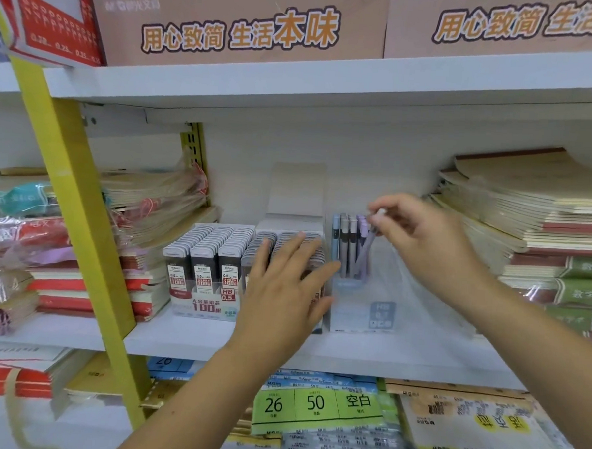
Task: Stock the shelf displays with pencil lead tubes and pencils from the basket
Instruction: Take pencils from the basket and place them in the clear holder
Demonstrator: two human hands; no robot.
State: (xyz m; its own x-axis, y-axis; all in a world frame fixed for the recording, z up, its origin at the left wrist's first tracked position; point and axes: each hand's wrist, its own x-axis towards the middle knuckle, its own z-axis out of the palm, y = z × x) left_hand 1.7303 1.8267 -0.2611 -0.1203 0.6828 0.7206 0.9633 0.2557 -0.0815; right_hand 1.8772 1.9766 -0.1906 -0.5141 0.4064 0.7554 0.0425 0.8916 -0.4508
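Note:
On the middle shelf stands a display box of pencil lead tubes (205,254), grey tubes packed in rows. Right of it stands a clear pencil display box (358,310) with several blue, grey and purple pencils (347,240) upright inside. My left hand (284,285) is spread with straight fingers in front of the right part of the lead tube box, thumb toward the pencil box. My right hand (421,231) pinches the top of a purple pencil (367,248) that leans in the pencil box. The basket is out of view.
Stacks of notebooks (535,216) fill the shelf to the right, and wrapped notebook bundles (145,199) lie to the left. A yellow upright post (79,213) crosses the left side. Packs of paper (316,407) sit on the shelf below.

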